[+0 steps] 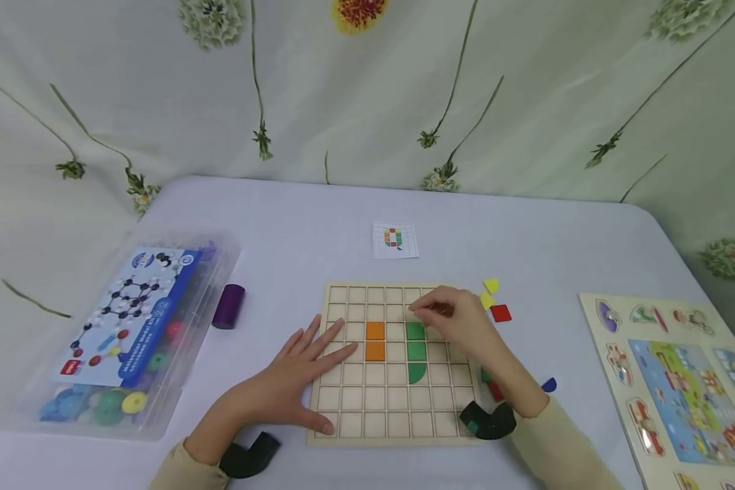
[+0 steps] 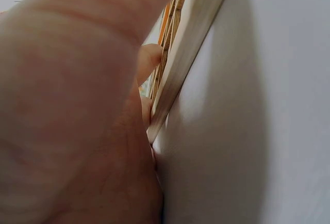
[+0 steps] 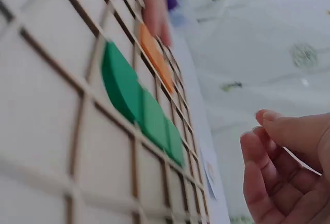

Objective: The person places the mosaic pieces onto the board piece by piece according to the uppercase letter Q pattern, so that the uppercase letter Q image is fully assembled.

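Spread across the left side of a wooden grid board [image 1: 355,398], my left hand [image 1: 294,384] rests with straight fingers, its thumb at the lower left rim. Two orange squares [image 1: 375,341] lie stacked in one column, close to the left fingertips. Further right are two green squares [image 1: 416,341] above a green quarter-round piece [image 1: 416,373]. Just above these my right hand [image 1: 459,320] hovers with bent fingers, thumb and fingertips close together. In the right wrist view the right fingers [image 3: 255,154] show no piece; whether a small one is hidden there I cannot tell.
A pattern card [image 1: 395,241] lies beyond the board. Yellow pieces [image 1: 491,286], a red square [image 1: 501,313] and a blue piece [image 1: 549,385] lie at right. A molecular model box [image 1: 128,320] and purple cylinder [image 1: 229,306] stand left; a picture puzzle [image 1: 674,381] lies far right.
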Motion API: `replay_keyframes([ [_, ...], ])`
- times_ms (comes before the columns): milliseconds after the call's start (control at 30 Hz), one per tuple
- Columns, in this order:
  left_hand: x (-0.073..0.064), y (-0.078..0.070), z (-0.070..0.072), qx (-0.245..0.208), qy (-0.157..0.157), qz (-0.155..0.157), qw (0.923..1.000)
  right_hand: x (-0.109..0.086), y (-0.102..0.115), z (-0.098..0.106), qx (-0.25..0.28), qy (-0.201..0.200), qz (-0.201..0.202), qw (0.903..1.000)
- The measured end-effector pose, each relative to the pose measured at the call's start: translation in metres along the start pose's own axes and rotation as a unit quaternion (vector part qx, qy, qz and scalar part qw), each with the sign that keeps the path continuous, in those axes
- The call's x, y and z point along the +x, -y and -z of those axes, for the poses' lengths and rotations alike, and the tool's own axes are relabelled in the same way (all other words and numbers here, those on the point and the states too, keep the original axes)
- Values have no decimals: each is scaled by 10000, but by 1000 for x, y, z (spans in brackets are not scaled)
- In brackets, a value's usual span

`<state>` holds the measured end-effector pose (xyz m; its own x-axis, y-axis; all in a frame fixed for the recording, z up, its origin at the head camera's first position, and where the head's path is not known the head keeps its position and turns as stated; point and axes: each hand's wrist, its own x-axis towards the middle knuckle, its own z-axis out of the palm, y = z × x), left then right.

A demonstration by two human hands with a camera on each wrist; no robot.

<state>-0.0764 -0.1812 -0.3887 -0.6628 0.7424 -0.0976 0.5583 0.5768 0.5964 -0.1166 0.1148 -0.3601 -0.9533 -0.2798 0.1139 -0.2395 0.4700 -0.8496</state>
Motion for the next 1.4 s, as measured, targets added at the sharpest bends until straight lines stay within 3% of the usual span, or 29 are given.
replay_keyframes([
  [133,-2,1,0,63,-69,-12,10000,-5,-15,31,134,-577,-308,9978],
  [300,-2,2,0,92,-73,-7,9999,-18,-39,58,-629,-1334,-860,9853],
  [400,-2,1,1,78,-75,-19,9999,-24,-49,67,-967,-1372,-1232,9781],
  [567,-1,-1,1,34,-30,12,10000,-30,-57,74,-1274,-919,-1589,9747],
  [700,-1,-1,1,1,-2,-1,10000,-31,-61,74,-1521,-702,-1474,9748],
  [1133,1,-1,1,40,53,23,10000,-34,-57,73,-1718,-911,-1301,9722],
  [1233,1,-2,1,29,52,33,10000,-35,-50,76,-1570,-1083,-1208,9742],
  [1300,1,-2,2,45,74,80,9999,-34,-64,75,-1419,-1267,-940,9772],
  [1400,1,-2,2,48,97,127,9999,-32,-58,70,-994,-1305,-693,9840],
])
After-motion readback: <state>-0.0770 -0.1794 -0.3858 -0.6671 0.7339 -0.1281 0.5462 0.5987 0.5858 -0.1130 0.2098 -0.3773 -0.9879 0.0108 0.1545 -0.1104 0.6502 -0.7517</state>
